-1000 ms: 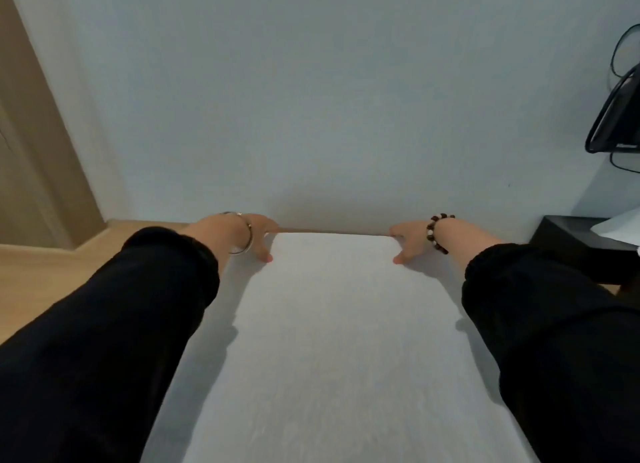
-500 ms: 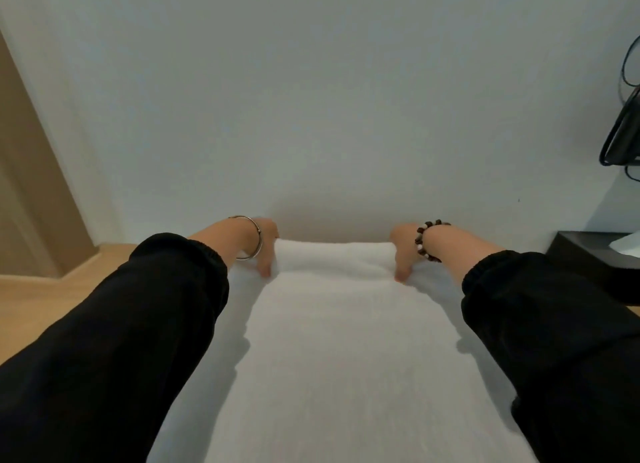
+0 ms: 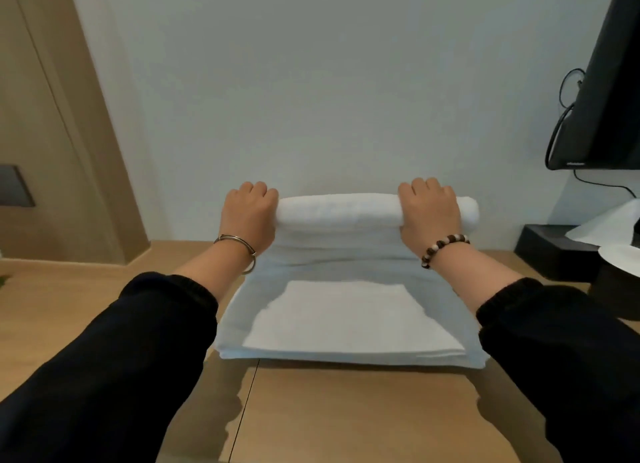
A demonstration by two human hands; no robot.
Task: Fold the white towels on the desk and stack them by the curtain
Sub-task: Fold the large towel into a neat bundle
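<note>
Towel (image 3: 346, 317) far end now off desk (image 3: 346, 410)

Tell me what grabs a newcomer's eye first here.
The white towel at centre of the wooden desk, its far edge lifted in a thick roll. The left hand and right hand grip that roll near either end, in front of the pale wall. A black screen hangs at the upper right.
</note>
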